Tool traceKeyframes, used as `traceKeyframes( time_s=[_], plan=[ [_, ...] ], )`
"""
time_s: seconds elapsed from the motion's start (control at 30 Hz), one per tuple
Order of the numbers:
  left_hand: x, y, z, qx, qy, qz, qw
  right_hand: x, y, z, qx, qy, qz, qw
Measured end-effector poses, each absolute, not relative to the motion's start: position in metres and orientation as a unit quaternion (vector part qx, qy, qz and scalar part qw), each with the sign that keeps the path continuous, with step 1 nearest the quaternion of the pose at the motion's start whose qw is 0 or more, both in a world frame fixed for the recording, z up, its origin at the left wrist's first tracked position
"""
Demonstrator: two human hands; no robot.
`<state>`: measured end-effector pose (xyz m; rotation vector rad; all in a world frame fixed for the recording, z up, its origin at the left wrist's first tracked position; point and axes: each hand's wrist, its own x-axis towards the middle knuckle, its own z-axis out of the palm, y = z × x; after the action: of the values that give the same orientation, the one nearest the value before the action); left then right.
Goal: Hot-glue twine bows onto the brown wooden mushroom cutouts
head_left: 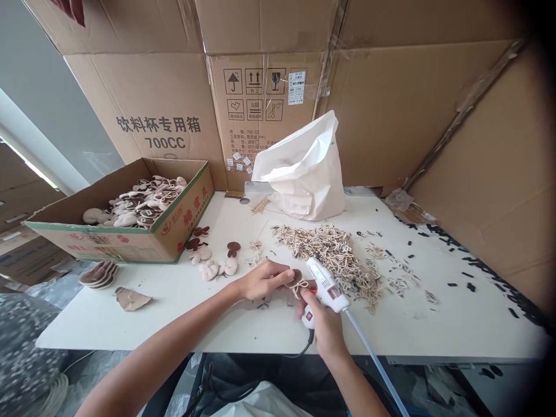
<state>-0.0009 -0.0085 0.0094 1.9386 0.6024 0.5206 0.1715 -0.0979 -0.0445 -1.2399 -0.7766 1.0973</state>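
Observation:
My left hand [266,280] is closed on a small brown felt-like piece [296,274], pinched between thumb and fingers. A beige cord bow [299,285] lies against that piece, and my right fingertips are at it. My right hand [326,324] is wrapped round a white glue gun [322,279] with a glue stick [373,354] running out of its back. Just beyond my hands spreads a heap of beige cord bows [334,249]. To the left of them lie several pale plush pieces [212,268] and a brown bow-shaped piece [233,249].
A cardboard box [174,234] of plush pieces stands at the left. Behind the heap is a white bag [304,179]. Small black bits [471,286] are scattered at the right. A stack of felt pieces [99,274] and torn cardboard [132,299] lie near the left edge.

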Motion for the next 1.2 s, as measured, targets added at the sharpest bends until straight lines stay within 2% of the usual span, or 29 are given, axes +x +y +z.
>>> traceKeyframes(
  time_s=[0.4, 0.7, 1.0, 1.2],
  plan=[
    [-0.002, -0.008, 0.008, 0.789, 0.272, 0.253, 0.49, 0.171, -0.098, -0.046, -0.518, -0.324, 0.482, 0.628],
    [-0.001, 0.003, 0.001, 0.669, 0.266, 0.379, 0.581, 0.172, -0.099, -0.047, -0.516, -0.328, 0.489, 0.621],
    [-0.003, 0.005, 0.001, 0.588, 0.271, 0.379, 0.662, 0.172, -0.099, -0.046, -0.519, -0.33, 0.481, 0.624],
    [-0.004, 0.009, 0.0, 0.584, 0.272, 0.393, 0.657, 0.172, -0.099, -0.047, -0.527, -0.325, 0.481, 0.621]
  ],
)
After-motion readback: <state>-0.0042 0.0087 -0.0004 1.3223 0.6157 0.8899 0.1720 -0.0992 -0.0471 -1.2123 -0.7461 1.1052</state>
